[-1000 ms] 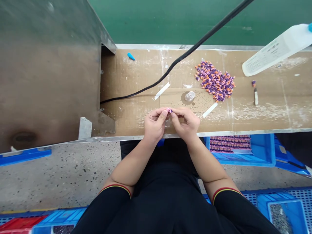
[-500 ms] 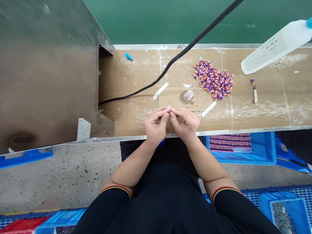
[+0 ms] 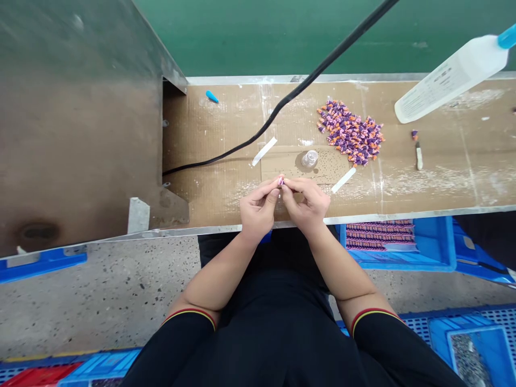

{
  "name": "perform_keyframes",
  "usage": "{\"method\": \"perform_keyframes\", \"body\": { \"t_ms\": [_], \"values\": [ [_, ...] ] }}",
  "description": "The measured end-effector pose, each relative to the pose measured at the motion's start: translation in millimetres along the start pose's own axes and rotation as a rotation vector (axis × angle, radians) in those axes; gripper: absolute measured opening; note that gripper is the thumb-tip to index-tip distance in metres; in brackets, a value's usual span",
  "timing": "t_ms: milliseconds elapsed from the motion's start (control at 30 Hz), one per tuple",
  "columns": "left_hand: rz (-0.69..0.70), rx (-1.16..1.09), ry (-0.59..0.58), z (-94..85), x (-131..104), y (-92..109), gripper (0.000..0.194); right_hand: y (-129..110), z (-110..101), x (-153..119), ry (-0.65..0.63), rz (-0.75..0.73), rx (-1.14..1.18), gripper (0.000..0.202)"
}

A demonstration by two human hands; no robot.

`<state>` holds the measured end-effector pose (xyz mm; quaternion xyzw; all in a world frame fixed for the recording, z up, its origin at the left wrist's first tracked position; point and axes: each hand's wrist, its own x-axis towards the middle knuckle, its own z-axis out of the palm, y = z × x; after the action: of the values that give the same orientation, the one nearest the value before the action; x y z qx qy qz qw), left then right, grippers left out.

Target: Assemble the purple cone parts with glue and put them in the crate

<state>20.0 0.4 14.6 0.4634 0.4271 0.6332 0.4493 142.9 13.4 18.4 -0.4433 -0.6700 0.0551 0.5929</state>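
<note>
My left hand [image 3: 258,207] and my right hand [image 3: 306,204] meet over the front of the cardboard-covered bench. Between their fingertips they pinch one small purple and pink piece [image 3: 281,181]. Just beyond my fingers stands a small clear cup [image 3: 310,158] on a cardboard sheet with wet spots. A pile of small purple, pink and orange pieces [image 3: 352,134] lies to the right behind the cup. White strips [image 3: 264,151] lie at either side of the cardboard sheet.
A black cable [image 3: 278,110] crosses above the bench. A metal housing [image 3: 80,129] fills the left. At right are a white bottle [image 3: 451,80], a small tool [image 3: 419,157] and a blue bin [image 3: 435,247] below the edge. A blue cap [image 3: 212,97] lies at back left.
The pinched piece has turned slightly between my fingertips and shows more pink. Both hands remain in nearly the same place. The view has shifted slightly.
</note>
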Motion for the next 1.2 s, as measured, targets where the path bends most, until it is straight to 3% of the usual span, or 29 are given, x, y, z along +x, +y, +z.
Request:
{"method": "perform_keyframes", "body": {
  "t_ms": [133, 233, 400, 500, 667, 733, 833, 900, 1000, 1100, 1200],
  "values": [
    [0.011, 0.013, -0.008, -0.3, -1, -2, 0.019, 0, 0, 0, -0.027, 0.019, -0.032, 0.006],
    [0.028, 0.023, -0.01, -0.4, -2, -4, 0.021, 1, -2, -2, -0.098, 0.133, -0.021, 0.01],
    [0.021, -0.009, 0.077, -2.1, -2, -12, 0.025, 14, -25, 1, -0.203, 0.254, 0.023, 0.016],
    [0.047, 0.013, 0.068, -1.6, -2, -11, 0.025, 27, -47, 10, -0.376, 0.173, -0.078, 0.013],
    [0.26, 0.218, -0.039, -0.8, -8, 1, 0.02, 42, -70, 18, -0.689, -0.175, -0.311, 0.021],
    [0.345, 0.315, -0.073, -2.6, -13, 5, 0.018, 44, -73, 15, -0.749, -0.233, -0.33, 0.023],
    [0.378, 0.319, -0.079, -7.9, -16, 5, 0.017, 44, -79, 6, -0.675, -0.126, -0.281, 0.037],
    [0.298, 0.241, -0.046, -12.2, -14, 2, 0.016, 43, -82, 1, -0.593, -0.01, -0.254, 0.044],
    [0.161, 0.123, -0.018, -17.8, -9, -3, 0.016, 40, -79, 0, -0.566, 0.037, -0.243, 0.026],
    [0.133, 0.094, -0.042, -19.6, -7, -5, 0.014, 35, -77, 2, -0.578, 0.018, -0.219, 0.013],
    [0.15, 0.082, -0.042, -16.4, -6, -3, 0.014, 36, -102, -5, -0.498, 0.17, -0.205, 0.017]
  ]
}}
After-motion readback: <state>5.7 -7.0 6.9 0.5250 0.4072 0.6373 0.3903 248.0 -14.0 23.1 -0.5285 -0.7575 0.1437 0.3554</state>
